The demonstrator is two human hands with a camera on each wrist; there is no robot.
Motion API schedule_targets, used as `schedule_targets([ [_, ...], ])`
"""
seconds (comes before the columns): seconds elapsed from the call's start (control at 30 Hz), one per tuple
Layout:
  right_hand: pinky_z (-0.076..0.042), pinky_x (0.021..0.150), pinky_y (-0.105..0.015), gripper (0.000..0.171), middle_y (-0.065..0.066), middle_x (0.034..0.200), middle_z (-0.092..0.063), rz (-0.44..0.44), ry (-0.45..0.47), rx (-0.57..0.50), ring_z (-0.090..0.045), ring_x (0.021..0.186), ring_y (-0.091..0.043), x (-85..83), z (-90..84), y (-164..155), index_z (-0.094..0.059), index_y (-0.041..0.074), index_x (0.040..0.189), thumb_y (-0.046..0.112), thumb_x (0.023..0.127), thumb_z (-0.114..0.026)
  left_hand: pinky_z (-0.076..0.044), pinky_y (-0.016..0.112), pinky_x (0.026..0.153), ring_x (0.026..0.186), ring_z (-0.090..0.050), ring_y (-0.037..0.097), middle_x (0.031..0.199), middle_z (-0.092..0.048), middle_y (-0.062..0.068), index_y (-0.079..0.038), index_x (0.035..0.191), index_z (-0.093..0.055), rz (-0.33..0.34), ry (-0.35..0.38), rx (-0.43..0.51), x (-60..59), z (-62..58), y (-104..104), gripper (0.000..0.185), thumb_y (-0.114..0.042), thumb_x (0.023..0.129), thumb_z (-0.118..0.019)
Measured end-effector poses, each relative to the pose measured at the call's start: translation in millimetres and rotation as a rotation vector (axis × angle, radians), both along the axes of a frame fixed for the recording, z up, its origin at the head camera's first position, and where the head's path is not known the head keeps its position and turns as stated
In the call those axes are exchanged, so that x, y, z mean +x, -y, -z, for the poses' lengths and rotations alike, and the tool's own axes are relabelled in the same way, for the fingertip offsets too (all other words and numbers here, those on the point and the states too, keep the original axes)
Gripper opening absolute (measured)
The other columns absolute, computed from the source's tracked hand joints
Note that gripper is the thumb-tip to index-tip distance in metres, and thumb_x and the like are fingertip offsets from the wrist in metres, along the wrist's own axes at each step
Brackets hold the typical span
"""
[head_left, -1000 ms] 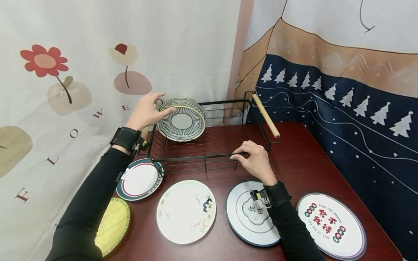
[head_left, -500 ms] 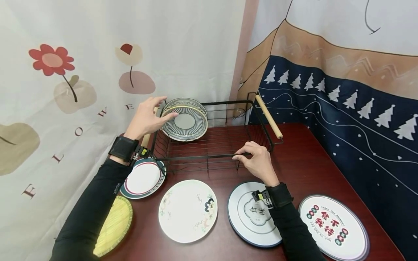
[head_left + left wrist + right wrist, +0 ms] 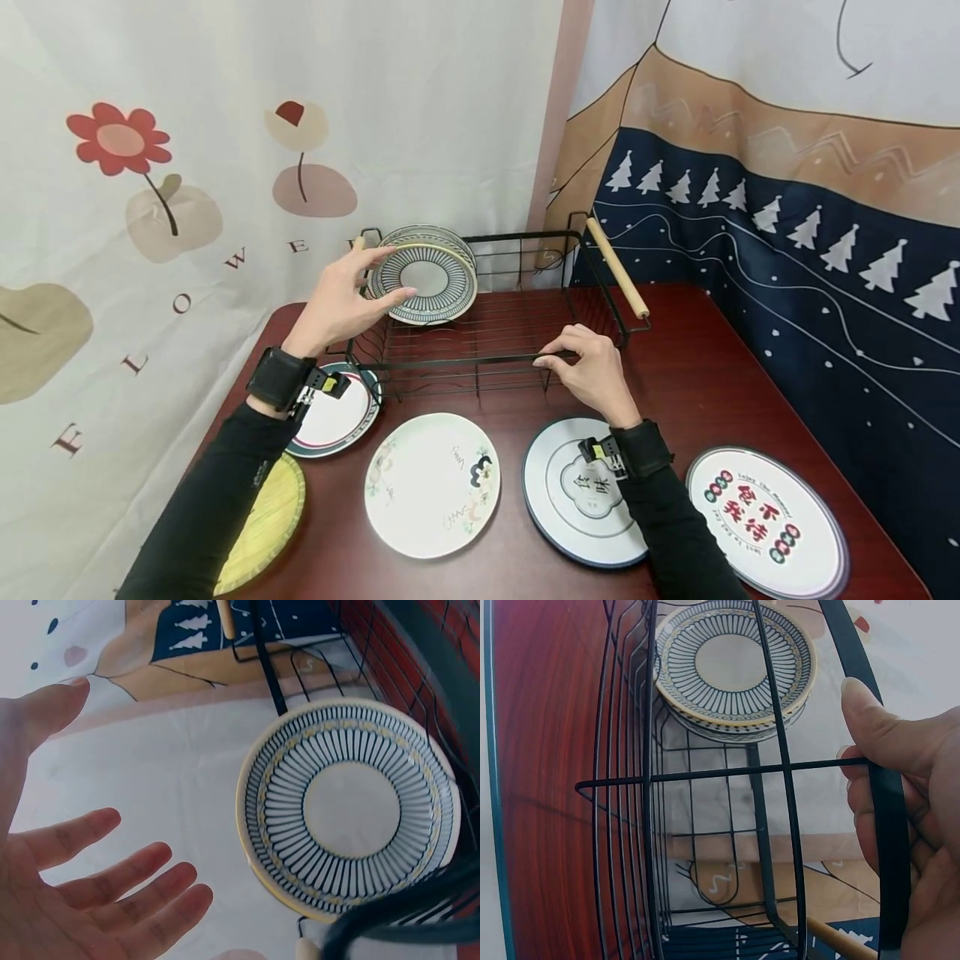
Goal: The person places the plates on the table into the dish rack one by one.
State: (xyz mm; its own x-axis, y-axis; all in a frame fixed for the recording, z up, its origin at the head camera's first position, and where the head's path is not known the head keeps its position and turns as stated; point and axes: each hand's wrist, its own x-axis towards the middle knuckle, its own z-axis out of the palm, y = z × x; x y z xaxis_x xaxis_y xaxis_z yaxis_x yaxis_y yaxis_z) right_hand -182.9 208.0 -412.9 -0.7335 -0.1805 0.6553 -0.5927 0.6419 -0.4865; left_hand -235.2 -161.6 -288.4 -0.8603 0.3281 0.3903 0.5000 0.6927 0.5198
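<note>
Two striped plates stand propped in the far left corner of the wire rack in the head view, just beyond the fingertips of the left hand, whose grip is loose, fingers spread, holding nothing. The right hand pinches the rack's near rim. Nearer than both hands, five plates lie flat on the desk: a red-rimmed plate under the left wrist, a yellow plate, a floral plate, a grey plate below the right wrist, and a lettered plate. By my judgement the racking has barely begun.

In the left wrist view the open hand has no contact with the striped plate, which leans to its right.

In the right wrist view the thumb and fingers curl round the black rim wire, with the striped plates beyond, across the rack.
</note>
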Motion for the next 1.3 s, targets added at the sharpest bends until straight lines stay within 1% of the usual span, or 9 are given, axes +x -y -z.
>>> schedule_targets([
  [0.03,-0.038,0.060,-0.021,0.011,0.008,0.076,-0.065,0.001,0.000,0.000,-0.059,0.074,-0.012,-0.2,-0.2,0,-0.081,0.020,0.086,0.021,0.077,-0.088,-0.053,0.044,0.097,0.133,-0.057,0.028,0.158,-0.048,0.008,-0.020,0.151,-0.052,0.003,0.007,0.016,2.4,1.9,0,0.072,-0.045,0.088,-0.079],
  [0.17,-0.038,0.059,-0.021,0.012,0.008,0.076,-0.065,0.007,0.004,0.000,-0.057,0.074,-0.007,-0.5,-0.5,-1,-0.081,0.020,0.086,0.021,0.077,-0.088,-0.054,0.041,0.088,0.107,-0.069,0.025,0.158,-0.048,0.008,-0.020,0.150,-0.053,0.018,0.040,0.079,11.5,13.0,0,0.070,-0.041,0.088,-0.080],
  [0.33,-0.038,0.061,-0.021,0.011,0.009,0.077,-0.065,-0.003,0.015,0.000,-0.058,0.075,-0.010,-0.1,0.0,0,-0.082,0.021,0.087,0.021,0.078,-0.088,-0.054,0.048,0.100,0.122,-0.065,0.027,0.145,-0.060,0.007,-0.018,0.145,-0.058,0.086,0.066,0.154,24.6,29.8,3,0.062,-0.032,0.089,-0.080],
  [0.43,-0.037,0.061,-0.021,0.011,0.009,0.076,-0.065,-0.006,0.012,-0.002,-0.059,0.075,-0.013,-0.1,-0.2,0,-0.082,0.020,0.087,0.020,0.078,-0.088,-0.053,0.044,0.105,0.129,-0.061,0.026,0.141,-0.063,0.006,-0.019,0.141,-0.062,0.139,0.082,0.185,33.7,36.5,4,0.056,-0.027,0.089,-0.081],
  [0.63,-0.038,0.061,-0.021,0.012,0.008,0.077,-0.066,-0.007,0.003,-0.008,-0.061,0.076,-0.015,-0.7,-1.4,0,-0.082,0.019,0.087,0.020,0.077,-0.088,-0.052,0.037,0.107,0.129,-0.062,0.026,0.137,-0.064,0.006,-0.018,0.142,-0.061,0.195,0.150,0.265,49.9,46.9,7,0.055,-0.018,0.090,-0.080],
  [0.83,-0.038,0.061,-0.021,0.012,0.008,0.077,-0.066,-0.016,-0.009,-0.012,-0.060,0.075,-0.014,-0.3,0.3,1,-0.081,0.019,0.087,0.018,0.077,-0.088,-0.052,0.035,0.106,0.132,-0.061,0.025,0.140,-0.063,0.008,-0.016,0.143,-0.060,0.188,0.235,0.301,63.4,59.7,11,0.054,-0.020,0.092,-0.078],
  [1.0,-0.037,0.062,-0.020,0.012,0.009,0.077,-0.065,-0.015,-0.005,-0.014,-0.058,0.075,-0.009,0.0,1.2,0,-0.081,0.021,0.087,0.018,0.078,-0.088,-0.053,0.034,0.104,0.128,-0.063,0.022,0.137,-0.066,0.005,-0.016,0.140,-0.062,0.200,0.229,0.308,70.6,69.3,12,0.051,-0.019,0.092,-0.077],
  [1.1,-0.036,0.062,-0.019,0.012,0.009,0.077,-0.065,-0.012,0.003,-0.013,-0.058,0.074,-0.012,0.0,1.6,0,-0.081,0.022,0.087,0.019,0.078,-0.088,-0.054,0.038,0.103,0.126,-0.064,0.022,0.135,-0.067,0.004,-0.017,0.139,-0.063,0.205,0.238,0.323,74.2,73.4,13,0.049,-0.019,0.092,-0.077],
  [1.3,-0.036,0.061,-0.020,0.011,0.009,0.077,-0.065,-0.006,0.003,-0.003,-0.060,0.073,-0.017,-1.3,2.5,0,-0.082,0.022,0.088,0.020,0.078,-0.088,-0.059,0.031,0.091,0.113,-0.071,0.016,0.125,-0.073,0.000,-0.022,0.126,-0.072,0.172,0.306,0.292,83.4,80.4,18,0.035,-0.027,0.092,-0.078],
])
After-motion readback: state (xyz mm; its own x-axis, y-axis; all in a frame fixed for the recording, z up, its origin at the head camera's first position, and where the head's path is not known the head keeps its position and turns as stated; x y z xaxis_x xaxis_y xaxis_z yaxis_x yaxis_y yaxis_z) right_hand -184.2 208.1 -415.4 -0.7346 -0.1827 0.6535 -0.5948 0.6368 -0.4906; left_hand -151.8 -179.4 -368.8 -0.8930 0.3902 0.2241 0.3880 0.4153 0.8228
